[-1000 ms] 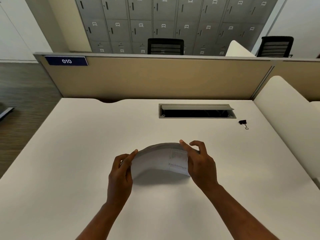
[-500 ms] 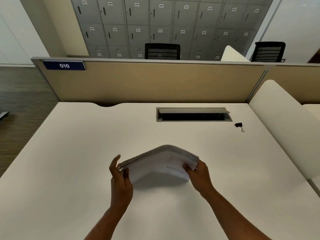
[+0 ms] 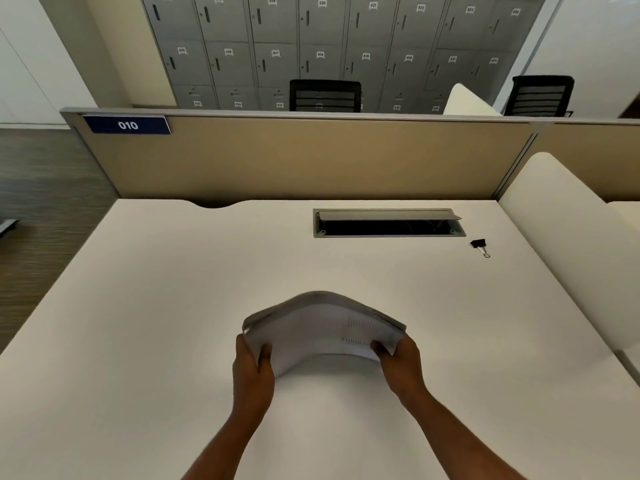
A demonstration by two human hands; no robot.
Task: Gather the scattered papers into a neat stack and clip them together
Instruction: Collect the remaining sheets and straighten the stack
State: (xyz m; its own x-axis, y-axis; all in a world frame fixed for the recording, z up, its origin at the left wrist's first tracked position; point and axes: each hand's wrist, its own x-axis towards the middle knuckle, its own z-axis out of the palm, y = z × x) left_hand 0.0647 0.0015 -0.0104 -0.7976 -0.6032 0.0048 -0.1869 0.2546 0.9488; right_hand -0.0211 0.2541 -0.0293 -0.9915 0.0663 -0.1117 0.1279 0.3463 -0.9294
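A stack of white papers (image 3: 313,329) is held above the white desk (image 3: 173,306), bowed upward in an arch, with printed text near its right end. My left hand (image 3: 251,370) grips the stack's left end, thumb on top. My right hand (image 3: 401,362) grips the right end the same way. A small black binder clip (image 3: 479,244) lies on the desk far to the right, well apart from both hands.
An open grey cable tray (image 3: 388,225) is sunk into the desk behind the papers. A tan partition (image 3: 311,157) closes off the back edge, and a white rounded divider (image 3: 568,237) borders the right side. Lockers and two black chairs stand beyond.
Both hands have slid from the top of the stack down to its near corners. The papers stay arched and have shifted slightly toward me.
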